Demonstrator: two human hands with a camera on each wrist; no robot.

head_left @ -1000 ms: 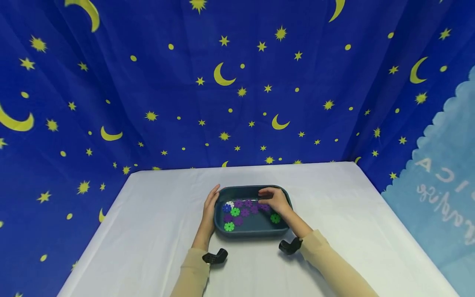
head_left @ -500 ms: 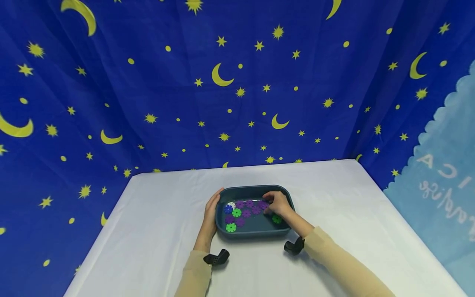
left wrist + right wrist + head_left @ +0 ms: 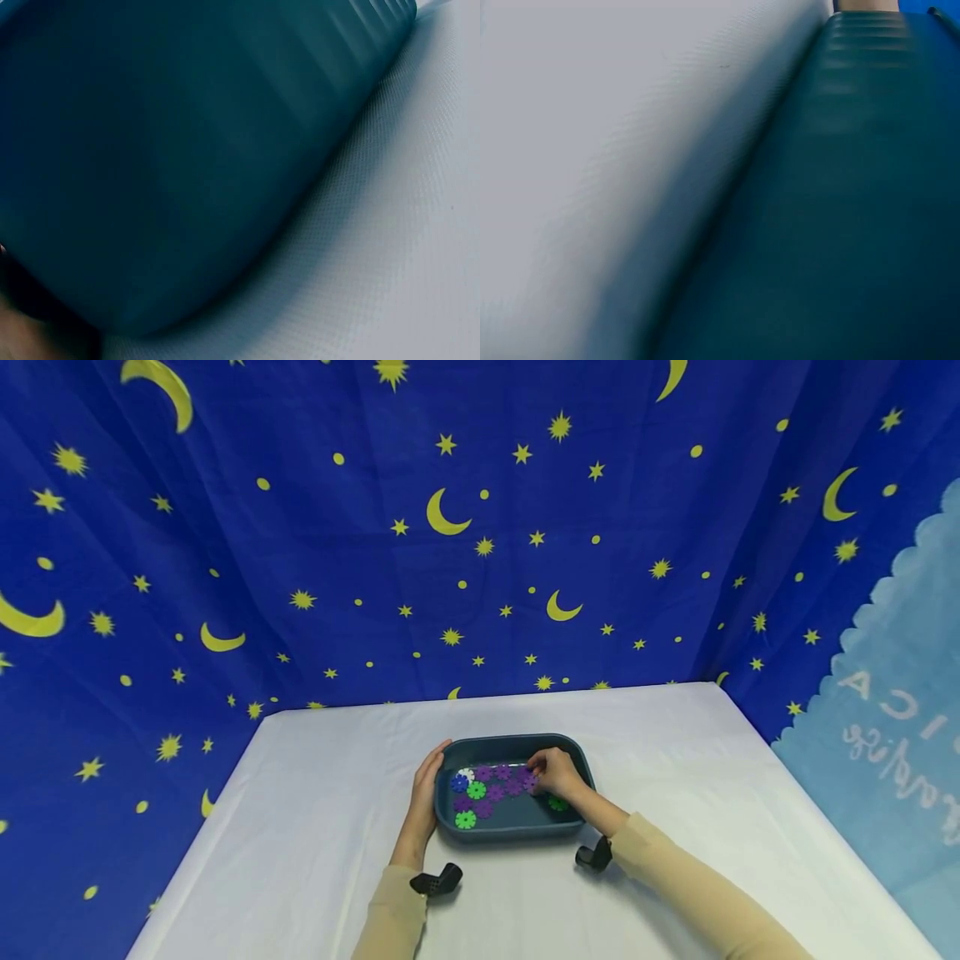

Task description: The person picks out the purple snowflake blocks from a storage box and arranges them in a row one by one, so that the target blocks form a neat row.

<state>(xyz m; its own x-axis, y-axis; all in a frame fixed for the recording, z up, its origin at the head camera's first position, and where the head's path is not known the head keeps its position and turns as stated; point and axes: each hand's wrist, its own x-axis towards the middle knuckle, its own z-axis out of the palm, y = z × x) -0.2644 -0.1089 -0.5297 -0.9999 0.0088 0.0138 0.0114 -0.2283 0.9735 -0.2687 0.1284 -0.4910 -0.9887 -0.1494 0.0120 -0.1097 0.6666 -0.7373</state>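
Observation:
A dark teal tray (image 3: 517, 835) holds several flat, flower-shaped plastic discs. My left hand (image 3: 424, 789) rests along the tray's left side, its fingers straight against the outer wall. Inside the tray, my right hand (image 3: 558, 774) pinches a purple flower-shaped disc (image 3: 529, 782) between thumb and fingertips. Other purple discs (image 3: 496, 792) lie to its left, with a green one (image 3: 476, 790), a blue one (image 3: 460, 783) and a white one among them. Another green disc (image 3: 557, 803) is partly hidden under the right hand. Both wrist views show only the tray's outer wall (image 3: 187, 150) and cloth.
The tray stands on a white-covered table (image 3: 337, 777). Behind it hangs a blue curtain (image 3: 360, 552) with yellow moons and stars. A light blue cloth (image 3: 900, 693) with lettering hangs at the right. Each wrist wears a black camera mount (image 3: 437, 880).
My right hand has lowered among the purple discs, and its spread thumb and fingers have come together on one. The left hand stays at the tray's side. The head view has shifted slightly.

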